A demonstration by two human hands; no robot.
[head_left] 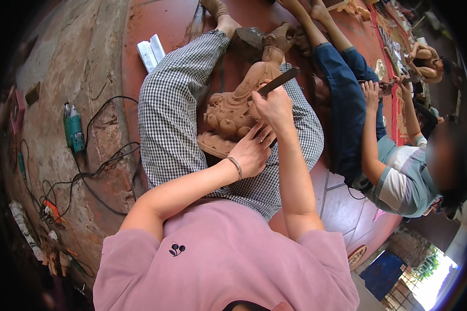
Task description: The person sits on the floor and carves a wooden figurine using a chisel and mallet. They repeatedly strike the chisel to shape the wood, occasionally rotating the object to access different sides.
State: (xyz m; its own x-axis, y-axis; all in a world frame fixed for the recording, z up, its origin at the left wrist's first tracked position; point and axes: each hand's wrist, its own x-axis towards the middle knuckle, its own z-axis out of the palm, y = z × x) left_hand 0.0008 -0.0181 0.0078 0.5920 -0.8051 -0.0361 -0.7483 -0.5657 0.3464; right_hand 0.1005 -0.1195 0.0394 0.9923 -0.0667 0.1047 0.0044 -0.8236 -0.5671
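A brown carved wooden statue (246, 96) lies tilted between my legs, its draped body reaching away from me and its petalled base (228, 127) towards me. My right hand (275, 109) is closed round a dark flat file (283, 80), whose far end sticks out up and to the right. The file's lower end meets the statue near the base, partly covered by my fingers. Against the near right side of the base, my left hand (252, 155) grips the statue, its fingers reaching up close below my right hand.
A dark block (248, 39) stands by the statue's far end. On the left ledge lie a green power tool (76, 129) and black cables (101, 168). A white package (150, 52) is beside my left leg. Close on the right sits a co-worker (399, 176), hands on a tool.
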